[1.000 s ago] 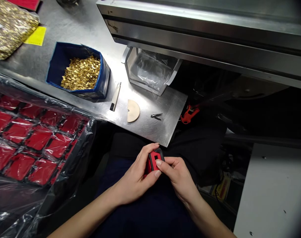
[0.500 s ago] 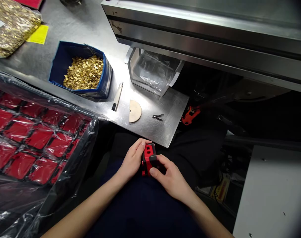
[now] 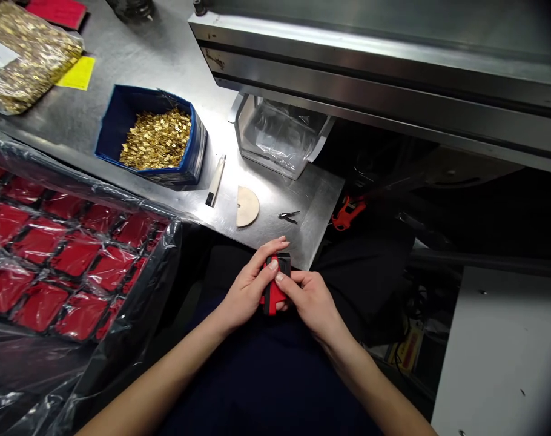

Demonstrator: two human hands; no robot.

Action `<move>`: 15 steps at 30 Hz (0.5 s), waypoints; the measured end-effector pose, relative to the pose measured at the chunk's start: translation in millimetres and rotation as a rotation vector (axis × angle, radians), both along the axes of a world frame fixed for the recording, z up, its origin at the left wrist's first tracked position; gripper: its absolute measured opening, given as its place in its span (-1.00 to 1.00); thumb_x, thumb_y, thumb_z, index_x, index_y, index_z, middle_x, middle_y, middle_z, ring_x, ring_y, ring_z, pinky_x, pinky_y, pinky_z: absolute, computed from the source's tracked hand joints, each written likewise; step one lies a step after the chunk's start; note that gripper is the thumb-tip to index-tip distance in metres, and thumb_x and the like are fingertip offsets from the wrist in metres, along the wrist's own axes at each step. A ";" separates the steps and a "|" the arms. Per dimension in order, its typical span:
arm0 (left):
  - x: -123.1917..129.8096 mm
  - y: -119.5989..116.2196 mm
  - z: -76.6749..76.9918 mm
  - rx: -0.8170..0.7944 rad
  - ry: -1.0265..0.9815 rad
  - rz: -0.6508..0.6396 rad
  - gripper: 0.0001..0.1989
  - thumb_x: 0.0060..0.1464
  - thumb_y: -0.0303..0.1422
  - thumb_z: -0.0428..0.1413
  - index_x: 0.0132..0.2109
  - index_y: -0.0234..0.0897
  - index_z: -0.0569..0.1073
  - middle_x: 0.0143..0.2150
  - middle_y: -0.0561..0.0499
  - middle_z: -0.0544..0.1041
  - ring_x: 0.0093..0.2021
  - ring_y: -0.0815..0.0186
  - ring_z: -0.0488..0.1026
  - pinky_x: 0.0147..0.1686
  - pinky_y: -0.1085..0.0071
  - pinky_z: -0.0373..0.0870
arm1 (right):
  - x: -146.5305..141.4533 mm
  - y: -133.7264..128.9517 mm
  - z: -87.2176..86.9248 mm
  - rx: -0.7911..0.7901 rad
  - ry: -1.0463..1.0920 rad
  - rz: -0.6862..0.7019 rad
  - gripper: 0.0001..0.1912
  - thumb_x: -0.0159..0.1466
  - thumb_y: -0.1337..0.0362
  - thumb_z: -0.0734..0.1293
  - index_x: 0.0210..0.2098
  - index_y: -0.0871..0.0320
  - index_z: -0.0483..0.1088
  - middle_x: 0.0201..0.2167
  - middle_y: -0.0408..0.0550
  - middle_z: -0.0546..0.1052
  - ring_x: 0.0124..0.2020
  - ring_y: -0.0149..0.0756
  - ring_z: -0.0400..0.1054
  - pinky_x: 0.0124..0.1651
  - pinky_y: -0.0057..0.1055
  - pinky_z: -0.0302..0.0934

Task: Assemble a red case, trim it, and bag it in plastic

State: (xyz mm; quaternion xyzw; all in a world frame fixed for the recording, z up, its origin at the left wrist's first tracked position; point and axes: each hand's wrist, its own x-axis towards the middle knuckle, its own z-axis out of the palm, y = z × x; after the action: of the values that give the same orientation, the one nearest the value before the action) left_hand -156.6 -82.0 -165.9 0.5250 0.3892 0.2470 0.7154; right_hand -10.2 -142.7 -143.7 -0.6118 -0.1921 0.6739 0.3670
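Between my two hands, above my lap, is a small red and black plastic part [image 3: 277,293], its kind not clear. My left hand [image 3: 249,288] grips it from the left, thumb on top and index finger stretched past its far end. From the right, my right hand [image 3: 309,297] holds it with the thumb pressed on its face; the other fingers are partly hidden beneath. Just beyond the hands, on the metal table [image 3: 312,224], lie small dark pliers or nippers [image 3: 289,216], a half-round beige disc [image 3: 247,206] and a utility knife [image 3: 216,181].
A blue bin [image 3: 198,148] of small brass pieces stands on the table beside a clear plastic bin [image 3: 243,136] with plastic bags. A bag of brass pieces [image 3: 34,63] lies far left. Left of me is a lined box [image 3: 166,242] of wrapped red parts. A metal beam [image 3: 370,91] crosses overhead right.
The red and black part has been turned in my hands, so another face now shows. My left index finger has lifted forward, and both thumbs have come together on the part.
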 end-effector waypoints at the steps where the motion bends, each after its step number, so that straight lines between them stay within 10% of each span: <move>1: -1.6 0.6 -0.2 0.013 0.011 -0.007 -0.62 0.46 -0.22 -0.01 0.33 -0.02 0.41 0.50 0.02 0.26 0.51 0.14 0.12 0.49 0.18 0.00 | -0.5 -0.6 -2.2 -0.003 0.031 -0.022 -0.50 0.28 -0.11 0.45 -0.45 0.26 0.57 -0.57 -0.05 0.57 -0.55 -0.42 0.43 -0.42 -0.54 0.31; 7: -19.8 -1.3 3.1 0.223 0.004 -0.152 -0.32 0.26 -0.04 0.23 0.44 0.04 0.26 0.59 -0.02 0.03 0.55 -0.04 -0.01 0.52 0.03 -0.04 | 14.5 -4.2 -11.4 -0.067 0.413 -0.256 -0.61 0.24 -0.02 0.52 -0.39 0.23 0.56 -0.53 -0.16 0.53 -0.58 -0.54 0.31 -0.45 -0.60 0.28; 10: -22.3 -6.6 7.1 0.353 0.096 -0.171 0.07 0.05 -0.06 0.41 0.53 0.02 0.00 0.58 -0.12 0.02 0.54 -0.10 0.00 0.51 -0.06 -0.02 | 22.3 -5.9 -13.7 -0.076 0.481 -0.266 -0.64 0.24 0.01 0.53 -0.40 0.22 0.55 -0.52 -0.16 0.51 -0.56 -0.52 0.29 -0.46 -0.58 0.27; 15: -11.4 -14.7 15.7 0.467 0.278 -0.112 0.14 0.04 -0.10 0.42 0.55 -0.06 -0.10 0.54 -0.21 0.09 0.51 -0.15 0.04 0.47 -0.19 0.06 | 17.9 -8.8 -13.6 -0.046 0.480 -0.235 -0.70 0.26 0.08 0.52 -0.38 0.21 0.56 -0.51 -0.15 0.53 -0.53 -0.50 0.32 -0.40 -0.57 0.29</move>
State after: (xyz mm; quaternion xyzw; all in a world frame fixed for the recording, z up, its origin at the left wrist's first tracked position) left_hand -168.0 -96.7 -150.3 0.7253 0.3865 0.2155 0.5274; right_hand 7.7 -151.5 -157.3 -0.4606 -0.0117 0.7566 0.4639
